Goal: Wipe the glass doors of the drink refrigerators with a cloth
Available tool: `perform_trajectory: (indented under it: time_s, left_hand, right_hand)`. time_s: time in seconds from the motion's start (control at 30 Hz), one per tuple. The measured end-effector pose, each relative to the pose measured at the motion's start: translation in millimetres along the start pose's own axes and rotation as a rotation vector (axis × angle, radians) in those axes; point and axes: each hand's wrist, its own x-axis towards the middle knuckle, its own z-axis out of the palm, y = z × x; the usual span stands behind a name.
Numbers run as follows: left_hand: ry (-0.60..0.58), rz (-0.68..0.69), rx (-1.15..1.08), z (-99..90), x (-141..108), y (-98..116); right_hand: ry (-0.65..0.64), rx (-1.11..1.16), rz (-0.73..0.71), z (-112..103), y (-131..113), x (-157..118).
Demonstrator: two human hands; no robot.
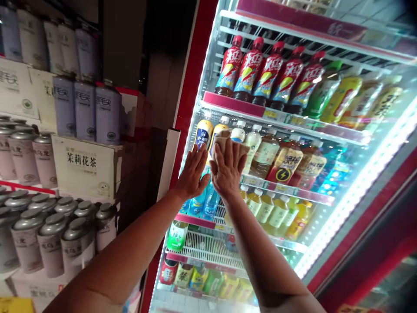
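Both arms reach up to the glass door of a lit drinks fridge (185, 87). My right hand (227, 169) lies on a tan cloth (243, 153), pressing it to the glass with fingers spread over it. Only the cloth's upper and right edges show past the fingers. To its left, my left hand (193, 176) rests with its fingers stretched out and holds nothing; it appears to touch the glass. Behind the hands stand yellow-and-blue bottles (203, 130) and a bottle with pale tea (265, 150).
Red-capped bottles (252, 71) fill the shelf above the hands, with more drinks on lower shelves. On the left, tall lilac canisters (85, 108), silver-lidded canisters (78, 243) and a cream box (84, 165) stand on a dim display. A white handle-like strip (168, 161) edges the fridge.
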Motion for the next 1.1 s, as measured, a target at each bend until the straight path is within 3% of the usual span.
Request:
perform_trajectory:
  time_s: [0.1,0.3,0.47,0.63,0.83,1.0,1.1]
  left_hand:
    - [-0.06,-0.057,-0.02,-6.4,1.1,2.8]
    - [-0.138,-0.175,-0.015,-28.7,19.0,14.6]
    - [-0.145,-0.125,0.139,-60.1,35.0,16.7]
    - [-0.062,-0.034,0.179,-87.9,44.1,-0.8]
    - [-0.082,-0.013,0.122,-96.7,47.4,-25.3]
    - [-0.142,0.026,0.171,-99.8,38.4,-28.6]
    - [-0.187,0.043,0.188,-100.0,29.9,-31.5]
  right_hand:
    - [-0.069,0.009,-0.008,-1.0,-4.9,-10.4]
    - [-0.002,0.04,0.128,13.0,-35.1,7.8]
    - [-0.052,0.075,-0.012,17.0,-54.7,3.8]
    - [-0.103,0.074,-0.119,11.5,-55.9,-0.4]
    - [-0.063,0.135,-0.068,16.8,-87.8,23.0]
    - [-0.134,0.169,-0.198,21.7,-92.0,7.4]
    - [-0.139,0.165,-0.19,22.7,-90.7,3.6]
